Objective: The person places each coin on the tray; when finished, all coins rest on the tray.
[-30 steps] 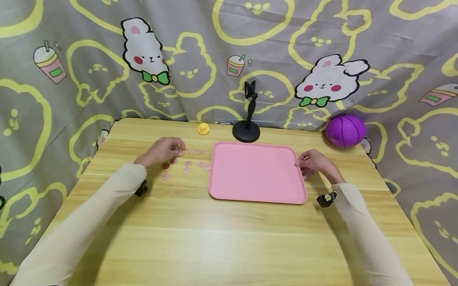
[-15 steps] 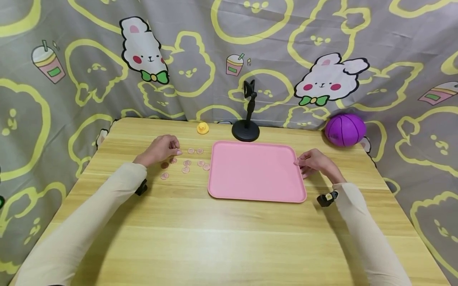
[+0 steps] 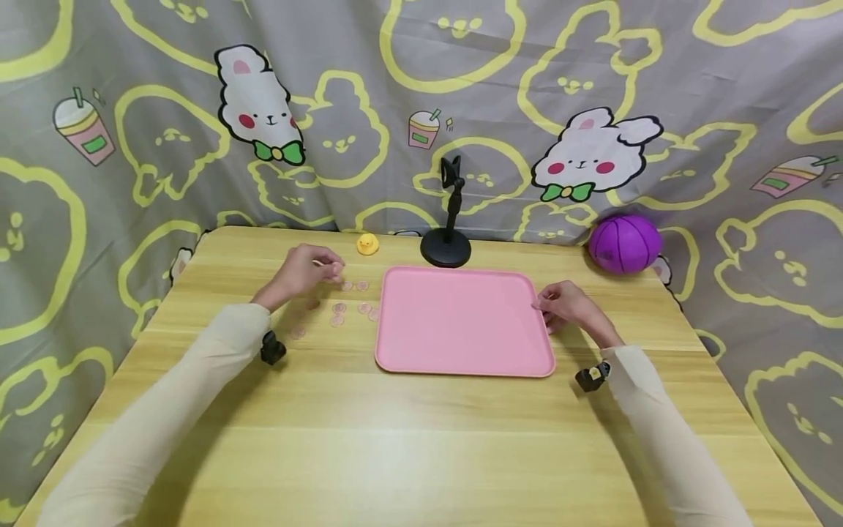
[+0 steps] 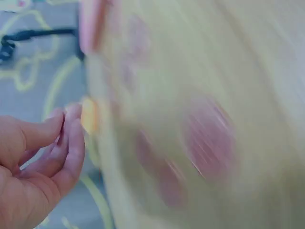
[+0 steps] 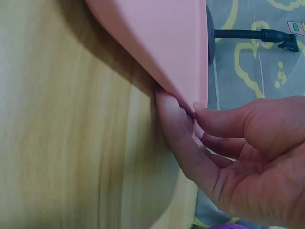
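My left hand (image 3: 303, 272) is lifted just above the table at the far left, thumb and fingertips pinched together on what looks like a small copper-coloured coin (image 3: 337, 269). The wrist view is blurred and does not show that coin clearly. Several similar coins (image 3: 339, 308) lie flat beneath and beside this hand; three show blurred in the left wrist view, the nearest coin (image 4: 209, 140) largest. My right hand (image 3: 568, 301) pinches the right rim of a pink rectangular tray (image 3: 464, 322), thumb on top and fingers curled below the rim (image 5: 143, 57).
Behind the tray stands a black phone holder (image 3: 446, 245) on a round base. A yellow rubber duck (image 3: 367, 244) sits left of it. At the back right is a purple ball (image 3: 624, 244). A patterned curtain (image 3: 369, 110) hangs behind the wooden table (image 3: 395, 446).
My left hand has risen off the table and shifted slightly to the right, bringing up a coin from among the others. The right hand keeps its hold on the tray, and the head view tilts a little.
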Motion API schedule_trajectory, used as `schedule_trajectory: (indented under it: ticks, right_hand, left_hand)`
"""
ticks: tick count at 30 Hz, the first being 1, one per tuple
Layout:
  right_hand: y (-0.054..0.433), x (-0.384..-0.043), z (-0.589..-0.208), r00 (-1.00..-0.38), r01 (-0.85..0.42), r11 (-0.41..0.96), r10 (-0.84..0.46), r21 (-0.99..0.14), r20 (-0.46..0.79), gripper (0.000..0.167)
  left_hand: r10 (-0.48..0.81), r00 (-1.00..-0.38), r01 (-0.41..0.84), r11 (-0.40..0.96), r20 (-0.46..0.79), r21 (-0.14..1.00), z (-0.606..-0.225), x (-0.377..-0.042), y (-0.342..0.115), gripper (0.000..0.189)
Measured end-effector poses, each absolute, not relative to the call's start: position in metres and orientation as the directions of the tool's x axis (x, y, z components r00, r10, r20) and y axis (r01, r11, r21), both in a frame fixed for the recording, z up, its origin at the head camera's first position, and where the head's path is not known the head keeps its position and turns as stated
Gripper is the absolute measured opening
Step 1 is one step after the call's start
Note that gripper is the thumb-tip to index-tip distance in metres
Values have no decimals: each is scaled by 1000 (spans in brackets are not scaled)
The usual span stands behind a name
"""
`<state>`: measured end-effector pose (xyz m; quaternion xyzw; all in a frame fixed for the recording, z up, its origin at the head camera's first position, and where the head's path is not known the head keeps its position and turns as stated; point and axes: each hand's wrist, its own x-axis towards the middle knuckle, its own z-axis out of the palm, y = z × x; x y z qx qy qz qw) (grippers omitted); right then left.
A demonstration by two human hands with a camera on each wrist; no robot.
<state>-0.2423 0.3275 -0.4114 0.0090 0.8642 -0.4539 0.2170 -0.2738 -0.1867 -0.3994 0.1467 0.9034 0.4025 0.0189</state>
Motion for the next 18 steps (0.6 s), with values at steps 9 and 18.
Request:
schedule_trajectory:
  ticks: [9,18]
  right_hand:
    - [328,-242,-411,-906,243,577,-153,-780,-395,26]
    - [324,-241,-410,-909,240,613,-130,-753,-395,23]
  left_hand:
    - [276,-960,193,516,52,835,-397,-281,-114,12]
    - [302,-950,60,440,-85,896,-411,-288,-74,16]
